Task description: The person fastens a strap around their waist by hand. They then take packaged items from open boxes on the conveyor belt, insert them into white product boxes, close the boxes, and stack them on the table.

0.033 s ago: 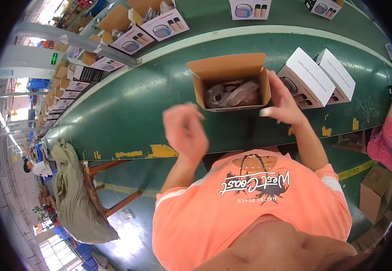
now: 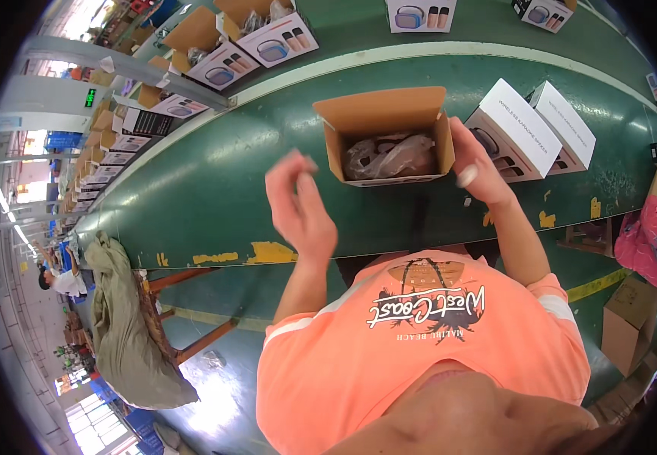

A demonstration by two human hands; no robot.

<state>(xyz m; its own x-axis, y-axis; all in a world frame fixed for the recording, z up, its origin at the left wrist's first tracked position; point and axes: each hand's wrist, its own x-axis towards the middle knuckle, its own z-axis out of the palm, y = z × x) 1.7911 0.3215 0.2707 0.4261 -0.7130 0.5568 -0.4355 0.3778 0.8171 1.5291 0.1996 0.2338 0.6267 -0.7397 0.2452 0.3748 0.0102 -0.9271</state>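
Observation:
An open cardboard carton [image 2: 381, 114] stands on the green workbench in front of me, its brown flap raised at the far side. Inside lies a dark item in a clear plastic bag [image 2: 393, 157]; its kind is hard to make out. Left of the carton, my left hand [image 2: 300, 208] hangs in the air, apart from it, fingers loosely bent and holding nothing. My right hand [image 2: 481, 171] is at the carton's right wall with fingers extended along it; whether they press on it I cannot tell. Its thumb has a white tip.
Two closed white printed boxes [image 2: 516, 129] stand to the right of the carton. Across the pale bench rail [image 2: 389, 57] are more printed cartons [image 2: 272, 45], several with bagged contents. A green cloth [image 2: 112, 311] drapes at the left. At far right, a person in pink [image 2: 650, 235] is nearby.
My left hand has risen slightly to the left, its fingers spreading a little from a more closed shape. My right thumb has drawn in from the carton's front corner.

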